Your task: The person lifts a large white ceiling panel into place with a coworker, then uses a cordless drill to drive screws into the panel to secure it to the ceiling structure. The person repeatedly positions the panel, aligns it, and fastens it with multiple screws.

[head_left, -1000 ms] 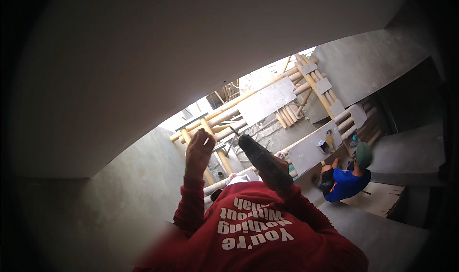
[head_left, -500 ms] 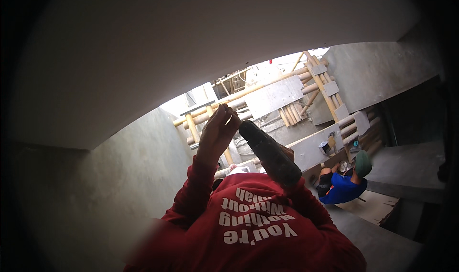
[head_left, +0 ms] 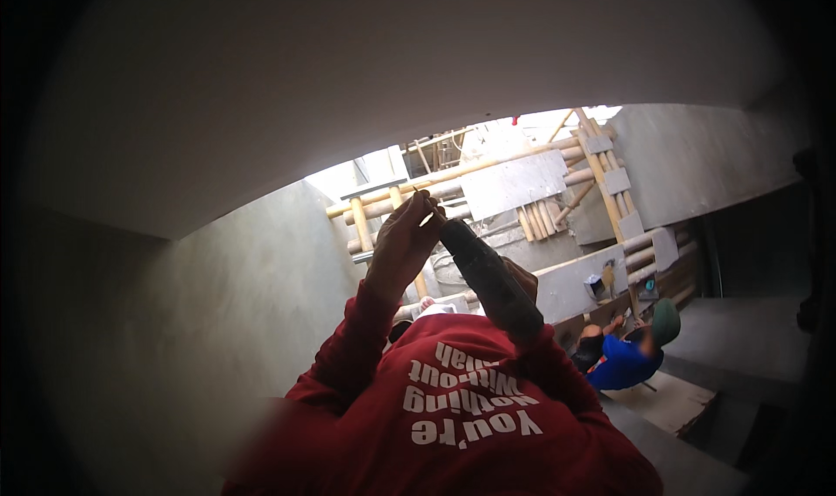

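Note:
My right hand (head_left: pixel 523 280) is wrapped round a dark cordless drill (head_left: pixel 489 274), whose body hides most of the fingers. The drill's nose points up and left, toward my left hand (head_left: pixel 402 242). Pinched at the fingertips of that left hand is a thin screw (head_left: pixel 416 189), with its small tip sticking out beyond them. A slim bit (head_left: pixel 438 215) spans the short gap between the drill's nose and the pinching fingers. Both hands are raised in front of my chest, in red sleeves.
A pale ceiling panel (head_left: pixel 392 87) curves close overhead. Below are bamboo scaffold poles (head_left: pixel 361 222) with boards (head_left: pixel 514 185) laid across. At lower right a co-worker in a blue shirt (head_left: pixel 623 363) and green cap sits by a plank. Grey walls (head_left: pixel 252 269) stand at both sides.
My left hand has shifted slightly right and down, and the screw tip now shows above its fingers. The view has tilted a little. The co-worker's arms have moved.

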Demonstrator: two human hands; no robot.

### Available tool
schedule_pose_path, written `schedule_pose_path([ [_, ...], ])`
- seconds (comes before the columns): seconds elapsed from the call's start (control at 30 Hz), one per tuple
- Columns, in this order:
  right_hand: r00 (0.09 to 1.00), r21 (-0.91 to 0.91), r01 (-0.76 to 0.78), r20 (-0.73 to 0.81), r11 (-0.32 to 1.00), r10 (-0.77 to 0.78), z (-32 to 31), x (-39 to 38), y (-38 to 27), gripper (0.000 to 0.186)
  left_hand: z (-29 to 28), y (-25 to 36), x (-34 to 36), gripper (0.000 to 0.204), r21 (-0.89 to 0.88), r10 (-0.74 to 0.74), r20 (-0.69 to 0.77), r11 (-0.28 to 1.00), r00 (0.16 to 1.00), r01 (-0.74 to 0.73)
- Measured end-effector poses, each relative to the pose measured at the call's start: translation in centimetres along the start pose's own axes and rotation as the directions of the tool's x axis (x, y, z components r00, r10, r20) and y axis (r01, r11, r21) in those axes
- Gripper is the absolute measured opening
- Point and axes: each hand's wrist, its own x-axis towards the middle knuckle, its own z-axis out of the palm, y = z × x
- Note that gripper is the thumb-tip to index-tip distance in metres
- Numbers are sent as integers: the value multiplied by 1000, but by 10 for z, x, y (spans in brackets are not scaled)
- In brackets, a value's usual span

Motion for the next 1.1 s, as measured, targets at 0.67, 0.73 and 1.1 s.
schedule_pose_path([
  [0.67,989,43,20,147,999,-26,172,44,-31,39,-90,105,-27,17,-162,239,-207,948,949,-275],
  [0.73,982,66,32,184,997,-44,184,46,-38,41,-99,119,-39,18,-356,188,-253,894,949,-272],
  [1.1,921,295,-217,378,931,95,212,-5,-2,34,-115,99,-76,19,234,403,-368,912,838,-336],
])
